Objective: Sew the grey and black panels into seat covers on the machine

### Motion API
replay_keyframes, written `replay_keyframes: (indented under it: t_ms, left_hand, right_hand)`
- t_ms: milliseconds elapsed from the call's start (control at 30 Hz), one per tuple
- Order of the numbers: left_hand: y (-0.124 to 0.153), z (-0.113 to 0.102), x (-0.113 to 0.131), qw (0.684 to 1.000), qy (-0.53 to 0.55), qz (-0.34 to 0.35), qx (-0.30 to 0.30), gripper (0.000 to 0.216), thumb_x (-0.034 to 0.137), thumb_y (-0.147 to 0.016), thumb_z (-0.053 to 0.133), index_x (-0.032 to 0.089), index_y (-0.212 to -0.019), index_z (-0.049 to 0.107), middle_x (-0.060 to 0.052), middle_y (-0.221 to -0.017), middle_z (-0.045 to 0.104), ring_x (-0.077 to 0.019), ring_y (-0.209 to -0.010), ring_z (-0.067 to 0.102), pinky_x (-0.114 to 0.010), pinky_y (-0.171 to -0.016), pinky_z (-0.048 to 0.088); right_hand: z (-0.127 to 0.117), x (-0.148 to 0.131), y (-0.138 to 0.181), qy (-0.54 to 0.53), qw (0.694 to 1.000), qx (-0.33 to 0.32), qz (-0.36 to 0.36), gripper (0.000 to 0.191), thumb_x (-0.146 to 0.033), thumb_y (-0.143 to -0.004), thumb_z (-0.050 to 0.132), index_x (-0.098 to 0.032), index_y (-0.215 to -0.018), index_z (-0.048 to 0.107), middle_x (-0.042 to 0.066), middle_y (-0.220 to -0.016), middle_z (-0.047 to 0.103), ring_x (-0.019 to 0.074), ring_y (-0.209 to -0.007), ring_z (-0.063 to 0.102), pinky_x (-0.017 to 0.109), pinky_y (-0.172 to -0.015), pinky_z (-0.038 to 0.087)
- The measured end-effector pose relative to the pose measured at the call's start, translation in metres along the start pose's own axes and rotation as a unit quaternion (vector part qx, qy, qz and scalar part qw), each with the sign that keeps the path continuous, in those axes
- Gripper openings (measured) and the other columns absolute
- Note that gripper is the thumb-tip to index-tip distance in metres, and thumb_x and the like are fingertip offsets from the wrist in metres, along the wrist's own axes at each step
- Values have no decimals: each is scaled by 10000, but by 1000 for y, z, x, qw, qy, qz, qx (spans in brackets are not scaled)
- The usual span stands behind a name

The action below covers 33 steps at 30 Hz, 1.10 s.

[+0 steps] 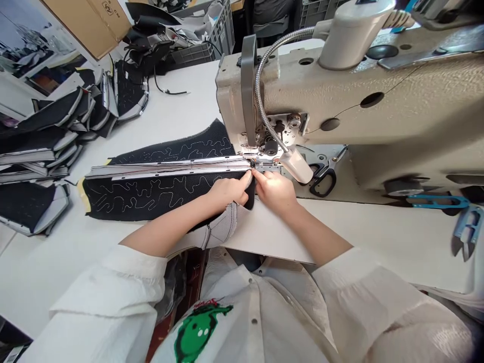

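Observation:
A long black quilted fabric piece [151, 194] with grey trim strips lies on the white table, its right end under the needle of a beige sewing machine [340, 101]. My left hand [227, 191] is closed, pinching the fabric's right end just left of the needle. My right hand [274, 190] pinches the same edge from the right, fingertips at the presser foot [254, 164]. A grey mesh part [223, 227] hangs off the table edge below my left hand.
Stacks of black and grey sewn pieces [49, 146] lie at the left. Black scissors [321, 179] rest by the machine base, blue snips [434, 201] to the right. A lamp on a flexible neck [298, 166] lights the needle. Crates and a cardboard box [91, 20] stand behind.

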<state>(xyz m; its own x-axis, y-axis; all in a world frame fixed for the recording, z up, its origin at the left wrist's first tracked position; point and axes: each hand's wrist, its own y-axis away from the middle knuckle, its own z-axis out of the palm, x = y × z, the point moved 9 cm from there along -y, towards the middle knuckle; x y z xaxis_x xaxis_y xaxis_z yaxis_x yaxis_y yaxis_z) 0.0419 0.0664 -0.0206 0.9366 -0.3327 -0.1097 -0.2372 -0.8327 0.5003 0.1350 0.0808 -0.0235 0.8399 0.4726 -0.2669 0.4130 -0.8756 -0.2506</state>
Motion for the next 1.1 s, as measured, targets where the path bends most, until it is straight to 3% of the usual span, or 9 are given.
replay_keyframes:
  t_ms: [67,167,300,533,667,800,933,1000,1100]
  left_hand:
    - [5,3,-3,1000,0,17,-18,732,341,-861,387,174,-1497,63,-142,-1103,657,-297,-954,648,-374,-763,495]
    - [17,4,-11,996,19,54,-65,745,314,-869,397,206,-1503,21,-127,-1118,656,-277,-963,646,-341,-763,492]
    - [21,-11,-21,983,111,110,-92,705,216,-831,377,241,-1498,149,-57,-1283,584,-207,-1037,611,-278,-847,477]
    - [-5,-16,-13,979,151,117,-76,685,222,-809,332,196,-1484,224,-18,-1518,287,-197,-1332,381,-262,-1046,356]
    - [-7,-14,-10,993,83,56,-66,678,291,-853,321,259,-1502,126,-67,-1394,483,-238,-1164,551,-309,-910,453]
    - [7,-12,-7,996,-30,45,-72,750,376,-857,375,274,-1501,5,-99,-1094,666,-280,-932,647,-332,-724,486]
    - [19,-13,-14,993,-77,54,-71,756,349,-844,399,305,-1497,19,-91,-1067,672,-270,-872,659,-318,-687,478]
    - [21,-17,-18,994,-61,55,-75,713,291,-841,376,340,-1492,89,-70,-1143,651,-261,-924,652,-313,-711,478]
    - [22,-23,-19,995,-9,64,-82,691,210,-828,341,353,-1482,169,-25,-1232,614,-226,-988,637,-287,-773,471]
  right_hand:
    - [-10,-3,7,-64,997,5,-33,407,-198,-906,357,-178,-1199,638,103,-901,681,221,-878,592,309,-712,449]
    - [-20,-27,27,-184,965,-43,-183,359,-134,-853,412,-223,-1051,698,65,-1093,675,221,-1084,569,377,-903,440]
    - [-7,-56,56,-214,912,-158,-313,252,-154,-833,518,-212,-972,720,32,-1266,611,255,-1289,442,507,-1107,250]
    - [17,-60,43,-167,925,-141,-310,281,-181,-844,565,-138,-1093,689,123,-1340,540,275,-1318,403,495,-1131,260]
    - [9,-48,30,-200,931,-127,-278,313,-167,-843,542,-148,-1129,667,109,-1350,533,260,-1328,388,470,-1128,281]
    - [-8,-41,33,-253,912,-177,-271,370,-254,-855,545,-207,-1216,609,52,-1330,559,239,-1324,401,458,-1131,279]
    - [-28,-69,58,-169,903,-187,-348,344,-327,-847,581,-167,-1143,653,75,-1208,643,272,-1242,493,478,-1143,221]
    - [-21,-90,71,-80,908,-180,-369,381,-340,-831,609,-123,-1141,656,117,-1172,657,297,-1175,545,481,-1136,219]
    - [0,-113,80,-13,925,-153,-348,605,-448,-830,614,-58,-1287,545,175,-1328,537,323,-1223,498,477,-1093,291]
